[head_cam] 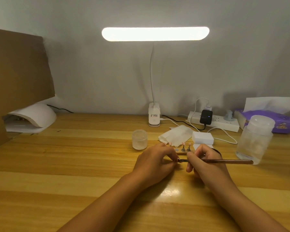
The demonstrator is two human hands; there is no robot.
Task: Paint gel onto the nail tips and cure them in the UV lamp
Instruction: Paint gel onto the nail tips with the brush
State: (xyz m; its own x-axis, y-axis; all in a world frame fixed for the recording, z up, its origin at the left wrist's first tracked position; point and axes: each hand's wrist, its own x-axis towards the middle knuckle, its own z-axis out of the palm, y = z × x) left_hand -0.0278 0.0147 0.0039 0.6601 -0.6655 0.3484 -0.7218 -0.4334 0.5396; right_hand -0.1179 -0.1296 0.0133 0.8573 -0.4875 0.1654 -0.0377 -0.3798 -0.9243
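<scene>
Closest in: two bare forearms laid across a glossy pale wooden table (74,164), converging at mid-table. Left hand (155,162) curled, knuckles up, fingertips drawn together right at the bristle end of the brush. Cannot tell what, if anything, sits pinched between them, since the fingers hide it. Right hand (206,162) wrapped round a slim brown translucent brush (233,161), pinching it near the ferrule, handle lying almost level and pointing off to the right.

Just beyond the knuckles: a small wooden strip holder (181,153) carrying little metal stands topped with pink nail tips (183,143). Two peeking over the left hand, two more upright between the hands, one bare grey disc beside those. Left of the holder, a short frosted glass jar (139,139). Behind the holder, a crumpled white wipe (176,135), and to its right a white rectangular sponge block (203,138). Further right, near the brush's tail end, a tall clear plastic bottle with a domed cap (255,139).

Along the wall: at far left, a white domed UV lamp (32,118), half tucked under a leaning brown cardboard sheet (18,77), well apart from the nail tips. At centre, a white clip-base gooseneck desk lamp (154,117), long light bar lit overhead. To the right, a white power strip (214,122) with a black adapter (206,116) plugged in, white cables trailing, then a purple tissue pack (266,121) with a white sheet sticking up.
</scene>
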